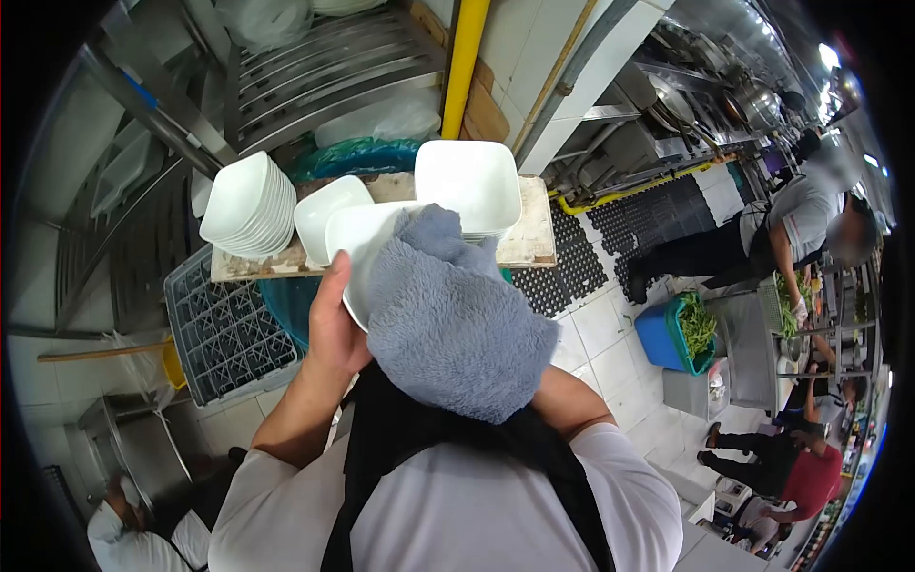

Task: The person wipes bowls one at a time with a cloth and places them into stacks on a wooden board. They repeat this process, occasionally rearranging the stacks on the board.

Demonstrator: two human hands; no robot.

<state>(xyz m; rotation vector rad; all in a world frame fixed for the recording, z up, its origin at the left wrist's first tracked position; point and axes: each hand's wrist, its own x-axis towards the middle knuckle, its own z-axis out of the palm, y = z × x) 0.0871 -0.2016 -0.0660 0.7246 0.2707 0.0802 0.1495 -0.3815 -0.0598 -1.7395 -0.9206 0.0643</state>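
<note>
My left hand grips the rim of a white square bowl, thumb on the near side. A fluffy grey cloth lies over much of that bowl and drapes down in front of my apron. My right hand is hidden beneath the cloth, which it holds against the bowl. Behind them a worn wooden board carries a leaning stack of white bowls at the left, another white bowl in the middle and a second stack of white bowls at the right.
A grey dish rack stands below the board at the left. A slatted metal shelf and a yellow pole rise behind. Several people work at the right, near a blue bin of greens. Another person is low at the left.
</note>
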